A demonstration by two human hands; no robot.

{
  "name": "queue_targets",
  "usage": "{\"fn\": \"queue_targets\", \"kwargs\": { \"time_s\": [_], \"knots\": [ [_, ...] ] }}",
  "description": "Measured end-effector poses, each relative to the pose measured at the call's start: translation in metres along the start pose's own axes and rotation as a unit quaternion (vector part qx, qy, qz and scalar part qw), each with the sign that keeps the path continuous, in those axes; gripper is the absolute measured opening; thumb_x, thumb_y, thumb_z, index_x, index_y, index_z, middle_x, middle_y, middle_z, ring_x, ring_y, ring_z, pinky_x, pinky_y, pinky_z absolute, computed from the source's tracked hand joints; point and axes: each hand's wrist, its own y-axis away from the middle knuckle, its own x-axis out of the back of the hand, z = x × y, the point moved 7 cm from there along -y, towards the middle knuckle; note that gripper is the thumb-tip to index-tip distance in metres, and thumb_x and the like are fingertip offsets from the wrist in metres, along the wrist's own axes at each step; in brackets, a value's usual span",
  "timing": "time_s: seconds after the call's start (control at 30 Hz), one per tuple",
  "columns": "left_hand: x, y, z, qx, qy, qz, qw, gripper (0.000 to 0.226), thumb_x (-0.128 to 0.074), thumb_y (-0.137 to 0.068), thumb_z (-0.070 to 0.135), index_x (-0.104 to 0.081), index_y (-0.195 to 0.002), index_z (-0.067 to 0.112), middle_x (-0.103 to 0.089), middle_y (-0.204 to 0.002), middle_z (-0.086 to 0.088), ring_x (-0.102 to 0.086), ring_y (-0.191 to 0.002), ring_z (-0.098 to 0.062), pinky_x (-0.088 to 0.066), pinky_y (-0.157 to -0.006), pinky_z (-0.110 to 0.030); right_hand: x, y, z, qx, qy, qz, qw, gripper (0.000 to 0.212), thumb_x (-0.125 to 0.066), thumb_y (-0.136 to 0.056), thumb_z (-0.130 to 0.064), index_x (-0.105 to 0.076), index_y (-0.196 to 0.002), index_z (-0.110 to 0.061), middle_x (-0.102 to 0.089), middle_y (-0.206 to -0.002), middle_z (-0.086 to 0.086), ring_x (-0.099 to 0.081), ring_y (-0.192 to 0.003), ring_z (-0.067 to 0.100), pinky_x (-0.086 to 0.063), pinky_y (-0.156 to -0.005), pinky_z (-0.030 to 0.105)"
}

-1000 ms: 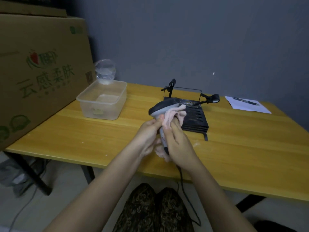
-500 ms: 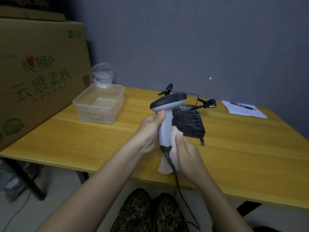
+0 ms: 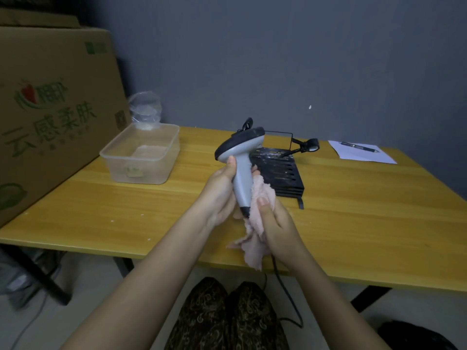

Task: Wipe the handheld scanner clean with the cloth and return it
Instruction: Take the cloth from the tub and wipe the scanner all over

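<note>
The handheld scanner [image 3: 241,160] is grey with a black head and stands upright above the yellow table [image 3: 353,223]. My left hand [image 3: 219,193] grips its handle from the left, thumb near the head. A pale pink cloth [image 3: 255,223] is bunched in my right hand [image 3: 275,226] and pressed against the right side of the handle's lower end; its loose tail hangs toward the table's front edge. The scanner's black cable [image 3: 285,291] drops from the handle past that edge.
A black slotted stand [image 3: 280,173] with a wire arm and clip lies just behind the scanner. A clear plastic tub [image 3: 141,155] and a plastic bag sit at the left, beside a big cardboard box [image 3: 50,112]. Paper with a pen [image 3: 361,151] lies far right.
The cloth went from the scanner's head down to the lower handle. The scanner's head is uncovered and the scanner has turned upright.
</note>
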Motion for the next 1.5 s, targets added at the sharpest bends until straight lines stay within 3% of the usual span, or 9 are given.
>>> {"fn": "queue_targets", "kwargs": {
  "time_s": [0.23, 0.43, 0.63, 0.97, 1.07, 1.13, 1.3, 1.4, 1.5],
  "knots": [
    [-0.006, 0.002, 0.002, 0.025, -0.013, -0.062, 0.998, 0.04, -0.04, -0.098, 0.025, -0.047, -0.126, -0.003, -0.058, -0.13, -0.021, -0.055, -0.121, -0.029, -0.046, -0.101, -0.039, 0.013, -0.01, 0.021, -0.139, -0.231, 0.039, 0.962, 0.03, -0.04, -0.099, -0.034, -0.057, -0.12, -0.019, -0.06, -0.127, 0.015, -0.057, -0.115, 0.027, -0.043, -0.101, 0.041],
    [-0.003, -0.002, 0.008, -0.019, 0.003, -0.021, 1.0, 0.019, -0.054, -0.092, 0.018, -0.064, -0.096, 0.002, -0.074, -0.088, -0.006, -0.071, -0.084, -0.015, -0.056, -0.084, -0.037, 0.042, -0.006, -0.013, 0.015, -0.047, 0.168, 0.985, 0.031, -0.038, -0.098, -0.033, -0.063, -0.094, -0.015, -0.068, -0.09, 0.007, -0.061, -0.083, 0.012, -0.048, -0.074, 0.025],
    [-0.005, 0.0, 0.001, -0.027, -0.046, 0.024, 0.998, 0.011, -0.061, -0.088, 0.013, -0.066, -0.079, 0.009, -0.073, -0.061, 0.003, -0.071, -0.061, -0.006, -0.058, -0.057, -0.022, 0.003, -0.013, -0.045, 0.105, 0.15, 0.073, 0.98, 0.041, -0.028, -0.101, -0.027, -0.042, -0.139, -0.021, -0.049, -0.138, -0.009, -0.046, -0.123, 0.006, -0.039, -0.098, 0.024],
    [0.015, -0.003, 0.02, -0.051, -0.024, 0.101, 0.993, 0.008, -0.067, -0.083, 0.015, -0.065, -0.082, 0.007, -0.073, -0.075, -0.003, -0.07, -0.072, -0.013, -0.058, -0.076, -0.033, 0.017, 0.007, -0.018, 0.128, 0.205, 0.063, 0.968, 0.042, -0.031, -0.097, -0.028, -0.054, -0.129, -0.013, -0.052, -0.132, -0.01, -0.046, -0.122, 0.002, -0.035, -0.095, 0.011],
    [0.014, -0.001, 0.017, -0.049, -0.04, 0.102, 0.993, 0.009, -0.068, -0.082, 0.015, -0.064, -0.087, 0.008, -0.069, -0.09, -0.006, -0.067, -0.087, -0.017, -0.056, -0.081, -0.034, 0.038, 0.01, -0.006, 0.09, 0.152, 0.174, 0.969, 0.042, -0.028, -0.094, -0.038, -0.06, -0.091, -0.011, -0.053, -0.102, -0.008, -0.052, -0.098, 0.007, -0.037, -0.079, 0.015],
    [0.01, 0.0, 0.012, -0.048, -0.048, 0.108, 0.992, 0.008, -0.069, -0.082, 0.015, -0.063, -0.084, 0.01, -0.068, -0.087, -0.004, -0.067, -0.083, -0.014, -0.057, -0.075, -0.03, 0.051, 0.006, -0.009, 0.052, 0.095, 0.278, 0.954, 0.04, -0.031, -0.094, -0.037, -0.059, -0.098, -0.01, -0.046, -0.104, -0.019, -0.041, -0.104, -0.007, -0.035, -0.086, 0.013],
    [0.003, 0.003, 0.007, -0.047, -0.044, 0.123, 0.99, 0.011, -0.07, -0.083, 0.018, -0.065, -0.077, 0.009, -0.07, -0.058, 0.003, -0.067, -0.051, -0.007, -0.052, -0.044, -0.014, -0.01, -0.013, -0.038, 0.092, 0.106, 0.001, 0.99, 0.047, -0.026, -0.102, -0.033, -0.021, -0.148, -0.026, -0.024, -0.155, -0.006, -0.016, -0.141, -0.003, -0.018, -0.113, 0.017],
    [0.003, 0.005, 0.006, -0.033, -0.028, 0.123, 0.991, 0.019, -0.07, -0.082, 0.023, -0.063, -0.069, 0.011, -0.066, -0.046, 0.005, -0.064, -0.043, -0.006, -0.051, -0.041, -0.015, -0.013, -0.02, -0.045, 0.131, 0.382, 0.032, 0.914, 0.054, -0.024, -0.099, -0.029, -0.014, -0.15, -0.015, -0.017, -0.158, 0.008, -0.022, -0.141, 0.021, -0.025, -0.109, 0.029],
    [0.002, 0.005, 0.007, -0.029, -0.024, 0.131, 0.991, 0.024, -0.07, -0.082, 0.022, -0.058, -0.066, 0.01, -0.06, -0.042, 0.005, -0.056, -0.034, -0.006, -0.041, -0.033, -0.013, -0.003, -0.031, -0.053, 0.132, 0.349, 0.095, 0.923, 0.042, -0.032, -0.097, -0.028, -0.043, -0.134, -0.01, -0.053, -0.13, 0.009, -0.051, -0.115, 0.026, -0.045, -0.09, 0.035]
  ]
}}
